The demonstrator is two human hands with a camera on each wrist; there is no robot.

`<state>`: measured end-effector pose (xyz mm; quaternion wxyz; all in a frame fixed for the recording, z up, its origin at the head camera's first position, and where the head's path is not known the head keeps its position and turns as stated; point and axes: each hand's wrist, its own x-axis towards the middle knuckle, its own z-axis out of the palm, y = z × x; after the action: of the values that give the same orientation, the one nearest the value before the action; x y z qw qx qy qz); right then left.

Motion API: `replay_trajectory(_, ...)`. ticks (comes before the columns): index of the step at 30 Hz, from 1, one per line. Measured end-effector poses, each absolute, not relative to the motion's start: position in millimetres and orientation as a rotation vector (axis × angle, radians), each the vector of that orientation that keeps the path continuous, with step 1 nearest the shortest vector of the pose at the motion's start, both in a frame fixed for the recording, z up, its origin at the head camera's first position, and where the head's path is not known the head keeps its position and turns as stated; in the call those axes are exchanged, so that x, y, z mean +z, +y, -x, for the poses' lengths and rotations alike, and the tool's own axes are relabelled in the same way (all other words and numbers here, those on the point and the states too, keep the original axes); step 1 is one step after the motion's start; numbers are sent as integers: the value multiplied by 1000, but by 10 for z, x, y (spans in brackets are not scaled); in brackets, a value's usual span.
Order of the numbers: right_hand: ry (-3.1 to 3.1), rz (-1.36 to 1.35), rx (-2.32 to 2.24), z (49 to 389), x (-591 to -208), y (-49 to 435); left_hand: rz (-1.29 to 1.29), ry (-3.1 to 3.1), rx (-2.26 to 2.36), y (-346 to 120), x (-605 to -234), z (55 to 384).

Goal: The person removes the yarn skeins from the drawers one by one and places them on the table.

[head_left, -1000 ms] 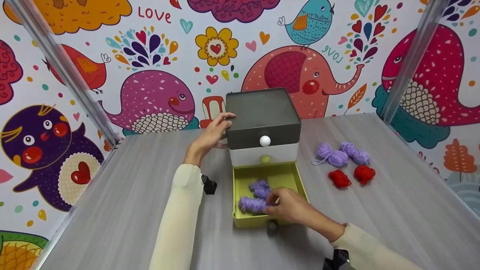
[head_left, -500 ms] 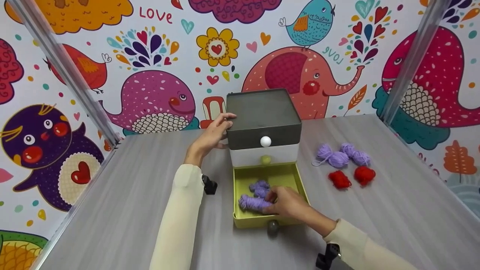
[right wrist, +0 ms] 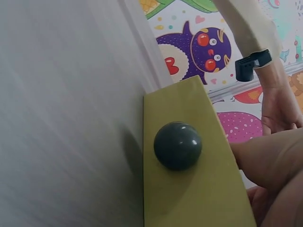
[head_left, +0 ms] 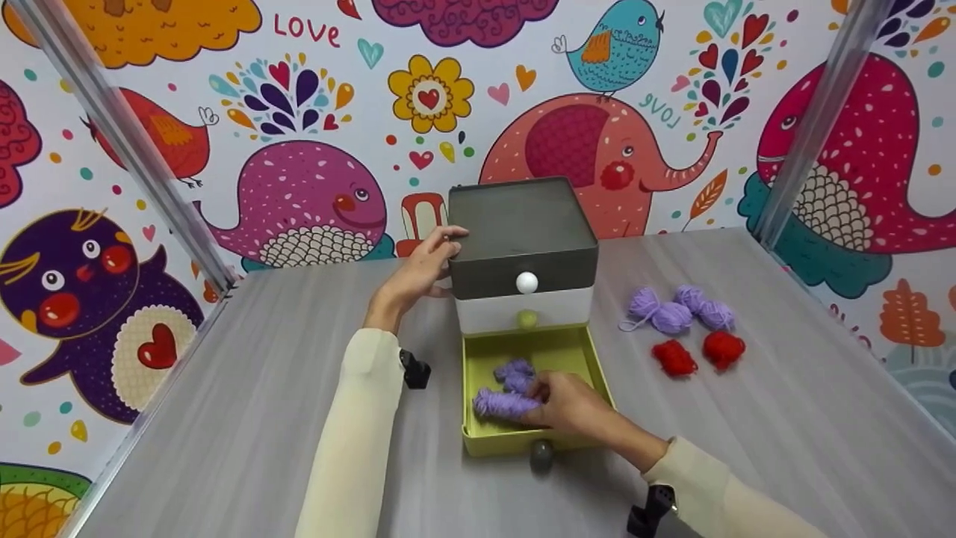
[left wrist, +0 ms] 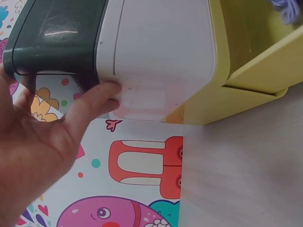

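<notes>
A mini drawer cabinet (head_left: 523, 217) in dark grey, white and yellow-green stands on the table, its bottom drawer (head_left: 603, 373) pulled out. Inside lie a bundled purple yarn skein (head_left: 515, 368) and, nearer the front, a longer purple yarn skein (head_left: 502, 404). My right hand (head_left: 571, 403) reaches over the drawer's right side and pinches the longer skein's right end between thumb and fingers. My left hand (head_left: 426, 265) grips the cabinet's left side, fingers over the top edge; in the left wrist view the thumb (left wrist: 106, 92) presses the white side. The right fingertips are hidden in the right wrist view.
Right of the cabinet lie two purple yarn skeins (head_left: 672, 317) and two red yarn balls (head_left: 724, 350). A dark round knob (head_left: 541, 454) sticks out of the drawer front. Behind the table (head_left: 299, 388) rises a cartoon-printed wall (head_left: 433, 164), with metal posts (head_left: 810, 134) at both corners.
My right hand has moved slightly left and its thumb and fingers have come together on the longer purple skein's end. The left hand stays in place on the cabinet.
</notes>
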<state>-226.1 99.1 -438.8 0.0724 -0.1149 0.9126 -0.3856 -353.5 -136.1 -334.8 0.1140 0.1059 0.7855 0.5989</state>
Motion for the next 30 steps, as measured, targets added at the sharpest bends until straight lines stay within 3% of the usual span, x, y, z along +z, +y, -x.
replay_trajectory(19, 2655, 603, -1362, 2356, -4156, 1359, -306, 2289, 1774, -1377, -3360, 3519)
replay_trajectory(30, 2614, 460, -1532, 2374, -4185, 1616, -316, 2321, 1740, -1362, -3338, 3521)
